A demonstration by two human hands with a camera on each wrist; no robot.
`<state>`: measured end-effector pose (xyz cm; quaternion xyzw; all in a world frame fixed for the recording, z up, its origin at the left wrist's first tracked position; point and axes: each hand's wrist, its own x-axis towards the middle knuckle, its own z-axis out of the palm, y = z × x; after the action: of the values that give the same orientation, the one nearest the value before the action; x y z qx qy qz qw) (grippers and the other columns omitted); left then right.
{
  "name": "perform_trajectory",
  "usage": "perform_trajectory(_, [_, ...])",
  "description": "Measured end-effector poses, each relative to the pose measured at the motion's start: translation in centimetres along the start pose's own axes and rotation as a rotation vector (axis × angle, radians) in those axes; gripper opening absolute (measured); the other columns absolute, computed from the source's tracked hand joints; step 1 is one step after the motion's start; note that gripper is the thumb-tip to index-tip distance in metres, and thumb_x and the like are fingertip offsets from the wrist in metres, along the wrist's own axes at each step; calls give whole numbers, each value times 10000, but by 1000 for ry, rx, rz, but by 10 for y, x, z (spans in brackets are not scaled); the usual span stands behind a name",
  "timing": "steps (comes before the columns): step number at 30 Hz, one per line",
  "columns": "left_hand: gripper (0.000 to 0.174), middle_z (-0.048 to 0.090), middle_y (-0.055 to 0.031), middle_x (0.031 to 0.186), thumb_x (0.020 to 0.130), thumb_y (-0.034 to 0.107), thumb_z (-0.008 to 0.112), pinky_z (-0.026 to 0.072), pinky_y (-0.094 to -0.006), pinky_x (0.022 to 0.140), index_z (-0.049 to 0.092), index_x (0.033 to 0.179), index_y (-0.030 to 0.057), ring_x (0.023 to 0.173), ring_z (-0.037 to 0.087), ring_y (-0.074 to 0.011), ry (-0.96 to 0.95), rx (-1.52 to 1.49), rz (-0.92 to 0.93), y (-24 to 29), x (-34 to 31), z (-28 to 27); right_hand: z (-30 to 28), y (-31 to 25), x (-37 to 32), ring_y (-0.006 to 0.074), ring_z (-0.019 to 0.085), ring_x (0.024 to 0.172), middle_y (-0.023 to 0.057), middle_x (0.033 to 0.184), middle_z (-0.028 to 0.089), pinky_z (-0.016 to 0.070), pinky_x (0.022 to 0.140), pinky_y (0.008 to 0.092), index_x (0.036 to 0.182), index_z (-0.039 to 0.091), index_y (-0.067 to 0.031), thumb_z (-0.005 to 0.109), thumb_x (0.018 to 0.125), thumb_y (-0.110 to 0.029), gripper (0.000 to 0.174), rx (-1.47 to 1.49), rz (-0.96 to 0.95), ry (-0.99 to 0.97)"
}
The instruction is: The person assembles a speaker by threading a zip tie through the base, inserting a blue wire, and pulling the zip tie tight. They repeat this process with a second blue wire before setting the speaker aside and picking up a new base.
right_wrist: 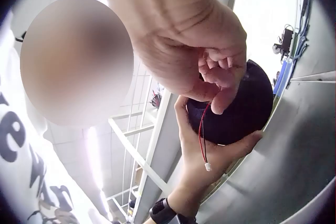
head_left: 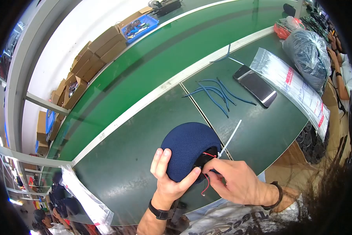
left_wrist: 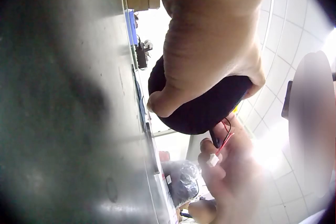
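A round navy mesh-covered shell [head_left: 191, 147] with a dark opening is held above the green table [head_left: 144, 147]. My left hand [head_left: 170, 182] grips it from the near left side, fingers and thumb spread around it. At the opening, my right hand [head_left: 234, 182] has its fingers curled, thumb and index finger pinching at the black edge. Thin red and black wires [right_wrist: 200, 134] hang out beside those fingertips, ending in a small white connector [left_wrist: 212, 160]. A white cable tie [head_left: 232, 135] sticks out near the opening. The inside of the shell is mostly hidden by my right hand.
Several blue cords [head_left: 215, 92] lie beyond the shell, beside a black phone [head_left: 256, 86]. Plastic packs of white ties [head_left: 289, 86] and a filled clear bag [head_left: 309, 56] are to the right. Cardboard boxes [head_left: 101, 47] and a blue tray [head_left: 142, 33] line the far side.
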<state>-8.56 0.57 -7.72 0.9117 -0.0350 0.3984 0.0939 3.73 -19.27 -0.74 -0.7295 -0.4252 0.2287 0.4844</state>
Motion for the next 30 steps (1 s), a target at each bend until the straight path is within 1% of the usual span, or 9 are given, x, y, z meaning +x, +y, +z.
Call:
perform_trajectory(1, [522,424,-272,1573,758,194,918,448,-544,1176,750,1200,415,1437,412,-487,-7,3,-3,1,1,0,1,2,0,345,736,756,126,935,742,608,645,426,1142,595,-69,641,986,-30,168,-53,-41,0])
perform_trajectory(4, [521,422,-272,1575,751,191,920,446,-545,1178,754,1195,409,1439,409,-485,-6,-13,-26,2,3,0,-1,0,1,370,737,788,134,952,744,606,649,452,1155,585,-77,628,989,-37,176,-39,-31,-43])
perform_trajectory(7, [539,413,-274,1580,743,185,923,445,-553,1179,748,1207,397,1442,405,-485,-15,-26,-27,3,3,2,1,2,1,372,739,799,129,950,739,609,652,457,1169,577,-80,624,984,-24,199,-63,-55,-80])
perform_trajectory(10, [590,399,-283,1589,725,179,934,439,-569,1184,730,1239,386,1447,401,-488,-30,-55,-44,4,0,6,3,5,1,373,735,798,128,946,733,608,661,452,1161,594,-77,636,970,-12,206,-53,-58,-73])
perform_trajectory(13, [654,388,-292,1597,698,181,950,427,-586,1192,709,1272,383,1455,395,-491,-45,-98,-76,5,1,7,0,8,5,361,736,793,126,948,736,607,672,435,1149,617,-75,655,965,-7,199,12,-81,-2])
perform_trajectory(16, [691,384,-300,1599,674,186,962,418,-595,1198,701,1283,384,1459,392,-493,-15,-112,-90,4,1,7,-9,-4,5,349,737,783,131,949,739,604,684,424,1138,633,-72,671,968,-14,184,59,42,36])
perform_trajectory(19, [694,386,-302,1597,666,186,962,416,-601,1198,702,1279,382,1457,396,-492,11,-111,-88,5,0,7,-6,0,4,345,745,791,132,953,746,605,690,419,1146,630,-73,675,974,-20,185,53,-3,16])
perform_trajectory(25, [680,401,-297,1582,678,171,950,422,-610,1190,701,1276,377,1444,409,-488,4,-104,-93,5,2,4,-5,-1,5,346,742,778,130,912,747,602,691,409,1209,630,-90,668,994,-36,225,109,30,-57])
perform_trajectory(30, [700,405,-292,1583,676,167,951,440,-602,1178,693,1296,365,1440,415,-493,33,-112,-75,2,1,7,-10,4,4,331,745,774,140,939,760,602,704,396,1303,625,-114,643,1015,-34,300,233,101,-136])
